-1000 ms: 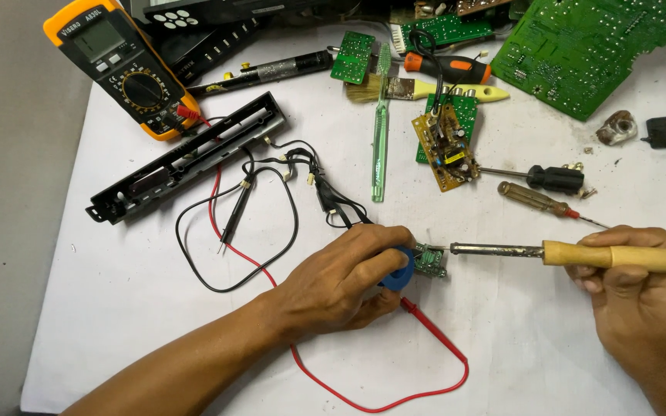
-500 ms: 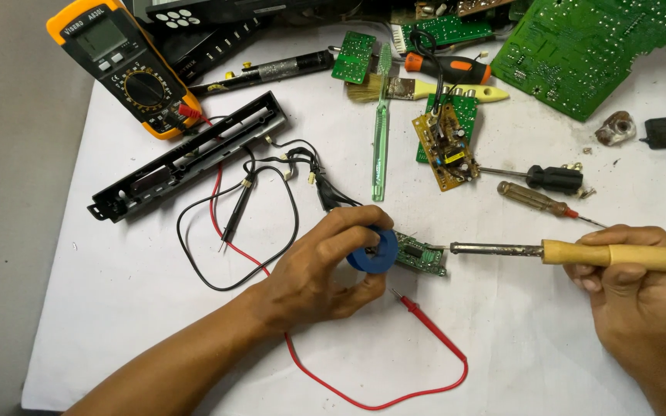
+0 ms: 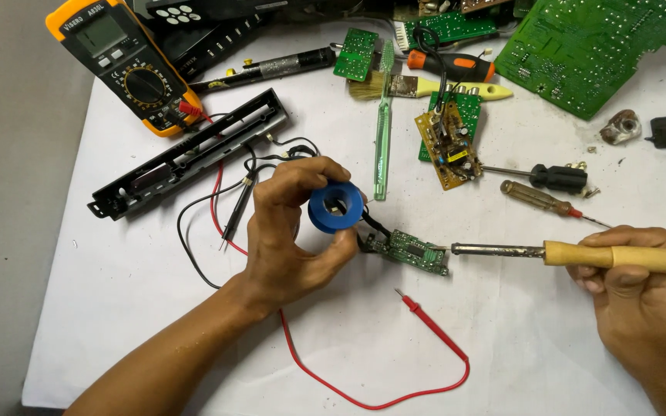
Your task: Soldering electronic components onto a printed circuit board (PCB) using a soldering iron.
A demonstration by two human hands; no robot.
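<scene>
From the head view, I see my left hand [image 3: 290, 231] clamped around a blue tape roll [image 3: 335, 207], lifted just above the white table [image 3: 518, 347]. A small green board [image 3: 410, 250] lies just beside the roll, at my fingertips. My right hand [image 3: 641, 296] is closed on the wooden handle of a soldering iron [image 3: 572, 252], held level, its tip touching or almost touching the board's right edge. A red probe lead [image 3: 418, 370] curls below the board. Farther back lie a yellow multimeter [image 3: 129, 65], a black plastic strip [image 3: 186, 154], a green toothbrush [image 3: 383, 123] and two screwdrivers [image 3: 541, 189].
</scene>
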